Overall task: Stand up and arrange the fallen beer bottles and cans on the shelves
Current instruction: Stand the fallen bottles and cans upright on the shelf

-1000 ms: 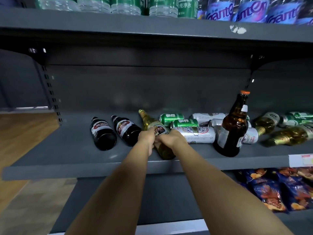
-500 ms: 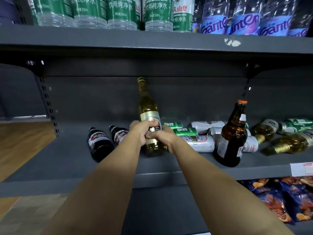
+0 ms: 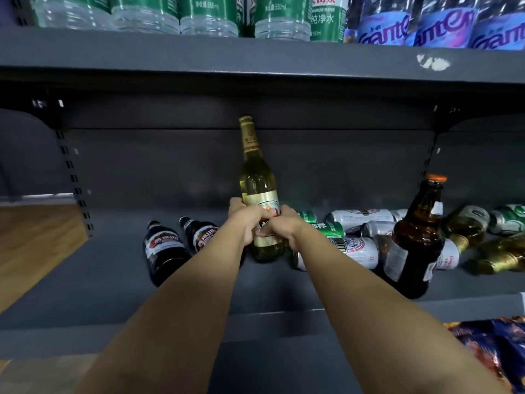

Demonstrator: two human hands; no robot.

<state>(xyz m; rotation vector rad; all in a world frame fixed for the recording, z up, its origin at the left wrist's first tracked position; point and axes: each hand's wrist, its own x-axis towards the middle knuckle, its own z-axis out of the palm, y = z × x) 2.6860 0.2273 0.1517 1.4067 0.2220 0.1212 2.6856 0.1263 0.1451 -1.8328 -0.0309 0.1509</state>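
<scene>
Now upright, the pale beer bottle that lay on its side a second ago stands on the grey shelf, gripped low on its label by the left hand and right hand. Just left lie two dark bottles; to the right lie fallen cans beside a standing brown bottle. Water bottles line the shelf above.

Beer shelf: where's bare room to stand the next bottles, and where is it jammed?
Free: shelf left of the two dark bottles, and the front strip ahead of them. Both hands, left hand and right hand, grip the green bottle. Crowded: cans and the brown bottle to the right.
</scene>
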